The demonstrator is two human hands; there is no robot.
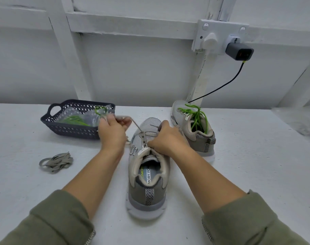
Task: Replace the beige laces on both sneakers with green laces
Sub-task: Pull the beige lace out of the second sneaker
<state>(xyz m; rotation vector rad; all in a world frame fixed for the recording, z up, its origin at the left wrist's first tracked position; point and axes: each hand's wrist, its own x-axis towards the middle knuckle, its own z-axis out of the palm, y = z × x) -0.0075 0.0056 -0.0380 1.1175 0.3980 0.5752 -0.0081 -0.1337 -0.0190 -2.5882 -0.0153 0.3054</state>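
I count two sneakers, one basket [71,129] and one loose beige lace bundle [56,162]. The near sneaker [147,183] lies mid-table [248,165] between my forearms, heel toward me, toe toward the wall. The far sneaker [195,131], laced with a green lace [197,117], stands just right of it. My left hand [111,131] pinches the beige lace [137,127], taut from an eyelet. My right hand [166,140] grips the near sneaker's upper. Bare table spreads to the right.
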